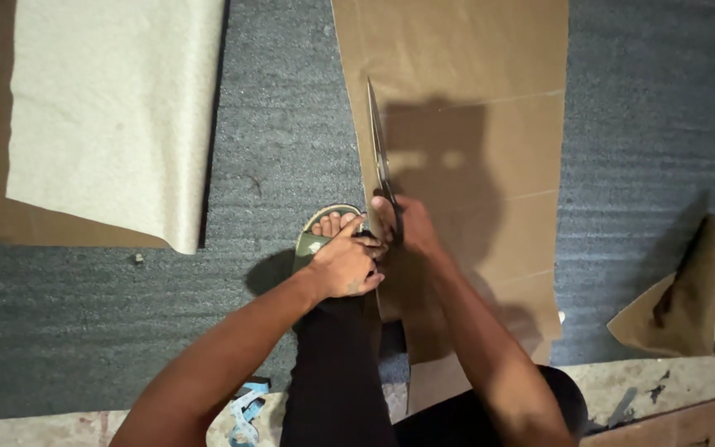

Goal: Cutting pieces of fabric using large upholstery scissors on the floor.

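Head view. Right hand (407,228) closed around the handles of large scissors (380,153), blades pointing away along the left edge of a brown sheet (473,99) lying flat on grey carpet (291,124). Left hand (347,265) curled at the sheet's near edge, touching the right hand beside a sandalled foot (324,228). No containers visible. A folded cream sheet (113,108) lies well apart at left; crumpled brown offcut (688,290) at right; bare carpet between.
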